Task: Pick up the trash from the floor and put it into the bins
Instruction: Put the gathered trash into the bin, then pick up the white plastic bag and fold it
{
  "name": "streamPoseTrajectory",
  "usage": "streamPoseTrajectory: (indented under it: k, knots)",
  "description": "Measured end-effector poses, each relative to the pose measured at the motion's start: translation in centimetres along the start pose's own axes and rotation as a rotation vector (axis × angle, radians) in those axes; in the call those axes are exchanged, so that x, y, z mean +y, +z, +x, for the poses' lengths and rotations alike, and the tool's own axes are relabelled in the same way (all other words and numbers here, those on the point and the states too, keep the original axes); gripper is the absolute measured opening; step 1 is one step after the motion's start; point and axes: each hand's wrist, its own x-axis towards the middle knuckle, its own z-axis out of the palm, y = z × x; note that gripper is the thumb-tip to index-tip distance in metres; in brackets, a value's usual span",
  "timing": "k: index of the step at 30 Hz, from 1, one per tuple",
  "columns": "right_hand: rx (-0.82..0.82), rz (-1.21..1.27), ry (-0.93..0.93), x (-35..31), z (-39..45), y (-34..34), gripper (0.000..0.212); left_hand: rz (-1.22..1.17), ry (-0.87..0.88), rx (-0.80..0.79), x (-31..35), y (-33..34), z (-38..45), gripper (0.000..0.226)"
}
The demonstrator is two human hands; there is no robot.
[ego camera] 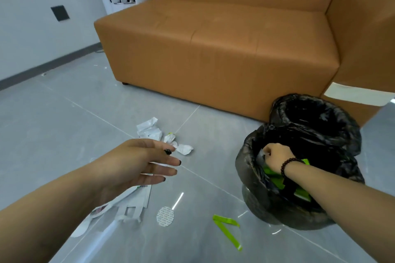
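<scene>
Left hand (136, 162): was held out flat over the floor, fingers straight and a bit spread, nothing gripped. A small black thing was seen at the index finger, couldn't be made out.

Right hand (275, 156): was pushed down into the near bin, fingers curled round something pale. What exactly was being held couldn't be told. A dark bead bracelet (288, 165) was worn on that wrist.

Near bin (256, 177): lined with a black bag, green scraps (275, 177) were seen inside, under the right wrist.

Far bin (316, 113): also black-bagged, sat right behind the near one, touching it, up against the sofa.

Crumpled paper (149, 129): a little pile of white wads was left on the floor, just beyond the left fingertips.

Torn white packaging (130, 209): was lying flat on the floor, partly hidden under the left hand and forearm.

Green strip (226, 227): folded into a V, was lying on the floor near the front of the near bin.

Sofa (213, 49): orange-brown, was standing behind all of it.

Floor (53, 134): grey tiles, pretty shiny, light reflections were seen in it.
</scene>
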Motion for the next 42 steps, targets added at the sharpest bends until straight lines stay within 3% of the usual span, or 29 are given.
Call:
streamPoseTrajectory:
  k: [4,9,13,15,19,22,24,26,29,31,34,40,42]
  knots:
    - [-0.099,-0.022,-0.031,0.6,0.9,1.6,0.033,0.028,-0.008,-0.025,-0.2,1.1,1.1,0.019]
    - [0.116,0.068,0.065,1.1,2.1,-0.7,0.016,0.058,-0.026,-0.024,-0.5,1.0,1.6,0.02]
    - [0.266,0.054,0.036,1.2,1.7,-1.4,0.025,0.069,-0.022,-0.033,-0.9,0.8,1.5,0.02]
    - [0.397,0.195,-0.08,0.2,0.9,-1.4,0.022,0.069,-0.012,-0.056,-0.9,0.8,1.4,0.02]
    - [0.503,0.367,-0.602,-4.5,-2.6,-2.3,0.007,0.074,0.004,-0.071,-1.7,0.5,2.0,0.02]
    - [0.395,0.334,-0.911,-7.0,-5.2,-0.8,0.005,0.123,-0.072,-0.076,-4.3,0.1,3.2,0.02]
    - [0.23,0.249,-0.987,-7.2,-6.5,2.5,0.003,0.22,-0.161,-0.09,-6.6,-0.4,4.4,0.018]
    - [-0.017,-0.002,-0.971,-6.0,-7.4,7.2,0.008,0.292,-0.231,-0.08,-8.9,-1.1,5.8,0.017]
    - [-0.38,-0.542,-0.805,-2.9,-8.8,13.9,0.031,0.322,-0.298,-0.047,-11.7,-2.6,8.1,0.012]
    - [-0.496,-0.6,-0.614,-1.0,-9.3,17.1,0.056,0.324,-0.328,-0.026,-13.0,-3.4,9.5,0.01]
    - [-0.527,-0.526,-0.401,0.5,-9.3,20.0,0.063,0.319,-0.356,-0.001,-14.4,-3.3,10.8,0.007]
    - [-0.314,-0.402,-0.32,-0.3,-7.5,21.8,0.057,0.219,-0.374,0.028,-18.6,0.1,14.8,0.009]
    - [-0.27,-0.324,-0.285,-0.5,-6.6,22.0,0.062,0.241,-0.315,0.069,-20.5,1.9,16.5,0.025]
